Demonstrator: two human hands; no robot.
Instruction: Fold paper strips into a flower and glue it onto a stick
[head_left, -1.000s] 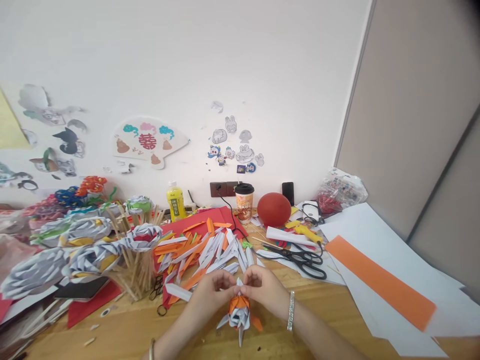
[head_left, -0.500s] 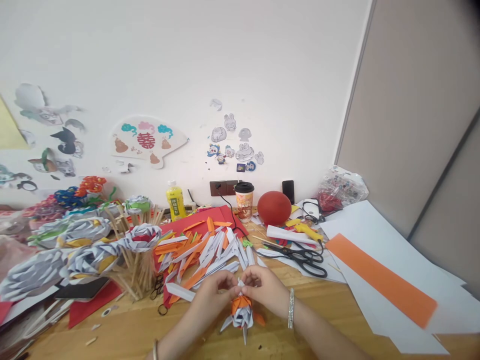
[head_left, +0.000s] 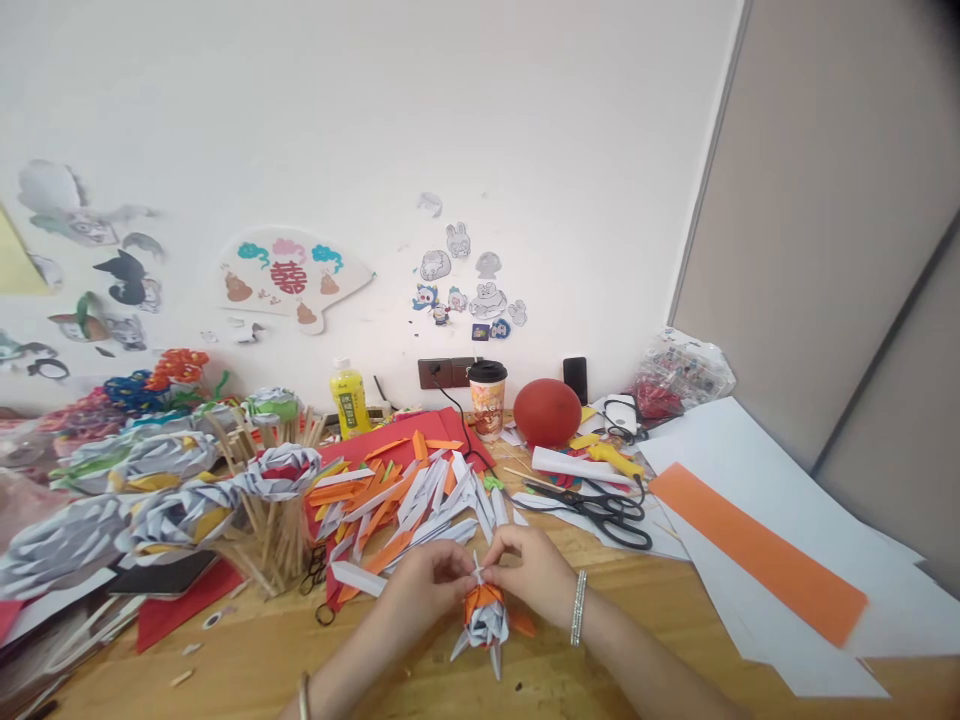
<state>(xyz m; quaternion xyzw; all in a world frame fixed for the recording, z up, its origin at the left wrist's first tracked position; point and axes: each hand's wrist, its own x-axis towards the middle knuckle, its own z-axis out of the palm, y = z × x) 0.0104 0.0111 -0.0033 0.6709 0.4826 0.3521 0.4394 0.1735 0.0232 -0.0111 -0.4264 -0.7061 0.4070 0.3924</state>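
Observation:
A folded paper flower [head_left: 487, 622] in white and orange is held between my two hands above the front of the wooden table. My left hand [head_left: 441, 578] pinches its upper end from the left, where a white paper strip [head_left: 478, 568] sticks up. From the right, my right hand [head_left: 523, 572] pinches the same end, fingertips close to the left ones. Several pointed white and orange petals stick out from the flower's lower part. Just beyond my hands lies a pile of folded orange and white paper pieces [head_left: 409, 490], partly on red paper.
Black scissors [head_left: 592, 510], a yellow glue gun [head_left: 615, 460] and a red balloon [head_left: 547, 412] lie to the right, beside white sheets with an orange strip [head_left: 757, 555]. A lidded cup [head_left: 488, 402] and yellow bottle [head_left: 349, 402] stand behind. Finished paper flowers [head_left: 180, 515] and wooden sticks fill the left.
The flower has turned slightly, its lower petals swinging to the right. Both hands remain pinched at its upper end, and the whole view has shifted a little.

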